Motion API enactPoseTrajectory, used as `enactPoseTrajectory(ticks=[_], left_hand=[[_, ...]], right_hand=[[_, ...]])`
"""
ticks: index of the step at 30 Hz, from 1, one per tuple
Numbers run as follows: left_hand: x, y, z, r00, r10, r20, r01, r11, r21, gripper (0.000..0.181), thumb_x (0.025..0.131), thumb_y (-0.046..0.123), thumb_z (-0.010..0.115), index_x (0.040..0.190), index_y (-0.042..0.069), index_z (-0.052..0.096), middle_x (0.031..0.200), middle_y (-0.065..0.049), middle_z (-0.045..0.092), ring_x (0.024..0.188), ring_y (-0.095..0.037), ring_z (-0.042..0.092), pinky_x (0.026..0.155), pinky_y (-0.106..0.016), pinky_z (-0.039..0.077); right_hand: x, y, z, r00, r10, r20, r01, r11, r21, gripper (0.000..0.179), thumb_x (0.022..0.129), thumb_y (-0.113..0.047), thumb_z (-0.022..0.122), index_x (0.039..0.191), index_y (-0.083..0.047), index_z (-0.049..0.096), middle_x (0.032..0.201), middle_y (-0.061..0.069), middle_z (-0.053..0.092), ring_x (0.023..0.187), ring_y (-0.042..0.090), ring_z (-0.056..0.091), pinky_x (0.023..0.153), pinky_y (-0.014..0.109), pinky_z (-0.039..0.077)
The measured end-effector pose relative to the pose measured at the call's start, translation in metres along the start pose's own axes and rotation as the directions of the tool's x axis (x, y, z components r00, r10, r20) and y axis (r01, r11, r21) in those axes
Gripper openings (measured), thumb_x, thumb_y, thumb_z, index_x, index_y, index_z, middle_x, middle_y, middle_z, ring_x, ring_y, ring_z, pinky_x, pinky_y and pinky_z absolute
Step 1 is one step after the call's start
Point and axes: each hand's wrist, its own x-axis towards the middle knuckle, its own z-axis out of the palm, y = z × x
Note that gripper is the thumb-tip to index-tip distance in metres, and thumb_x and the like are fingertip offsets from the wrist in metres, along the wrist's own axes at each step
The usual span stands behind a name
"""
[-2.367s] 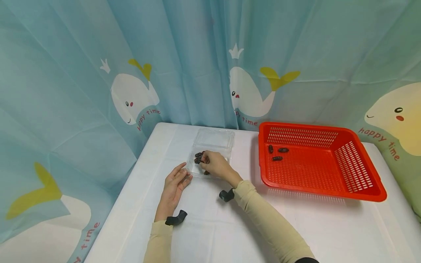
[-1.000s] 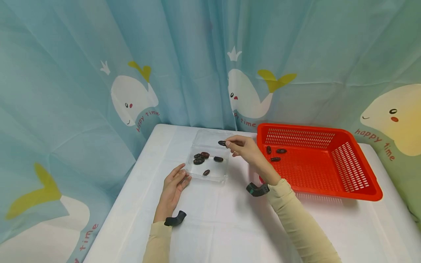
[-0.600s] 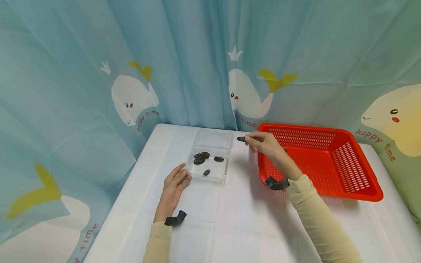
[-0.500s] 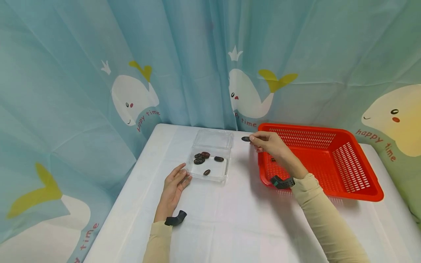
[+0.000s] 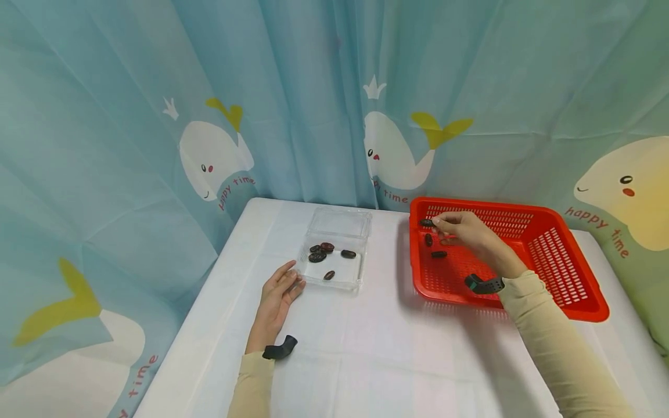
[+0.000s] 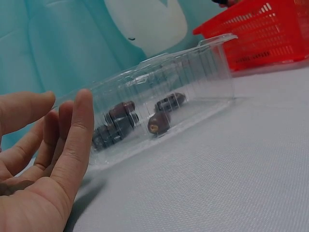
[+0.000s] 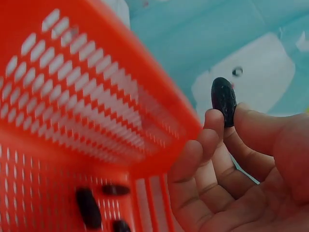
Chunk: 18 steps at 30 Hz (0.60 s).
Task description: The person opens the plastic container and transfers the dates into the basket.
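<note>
In the head view my right hand (image 5: 467,235) pinches a dark, wrinkled date (image 5: 427,222) between thumb and fingertips, over the left part of the red basket (image 5: 569,278). The right wrist view has this date (image 7: 223,101) standing up from the fingertips, level with the basket's rim. My left hand (image 5: 277,299) lies at the near left corner of a clear plastic clamshell box (image 5: 340,285), fingers loosely extended and fingertips right at its wall. Several dates (image 5: 317,256) lie inside the box, and its lid (image 5: 342,222) is folded back.
Below the right hand, a few dates (image 7: 88,208) lie on the basket's floor; the head view partly hides one behind the fingers. A white cloth covers the table (image 5: 334,360). Behind it hangs a blue curtain (image 5: 313,116) with whale prints.
My right hand took a date out of the clear box and has carried it rightward, from above the box to over the basket. The left hand has stayed at the box corner.
</note>
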Motion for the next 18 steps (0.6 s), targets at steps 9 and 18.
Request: enactPoseTrajectory(ticks=[9, 18], left_hand=[[-0.001, -0.001, 0.000, 1.000, 0.006, 0.000, -0.006, 1.000, 0.002, 0.051, 0.106, 0.006, 0.058, 0.154, 0.001, 0.042, 0.101, 0.004, 0.061, 0.098, -0.008, 0.066, 0.095, -0.024, 0.062], [-0.001, 0.000, 0.000, 1.000, 0.002, -0.001, -0.002, 1.000, 0.006, 0.051, 0.106, 0.005, 0.057, 0.155, 0.002, 0.042, 0.101, 0.004, 0.061, 0.098, -0.008, 0.066, 0.095, -0.024, 0.062]], right_hand=[[0.002, 0.030, -0.037, 0.997, 0.034, 0.067, -0.035, 0.999, 0.022, 0.026, 0.110, -0.028, 0.054, 0.116, -0.004, 0.063, 0.088, -0.005, 0.061, 0.087, 0.010, 0.062, 0.085, 0.031, 0.061], [0.011, 0.056, -0.056, 0.978, 0.174, 0.119, -0.173, 0.985, -0.018, 0.030, 0.112, -0.027, 0.049, 0.117, -0.004, 0.066, 0.089, -0.008, 0.069, 0.084, 0.006, 0.065, 0.083, 0.029, 0.061]])
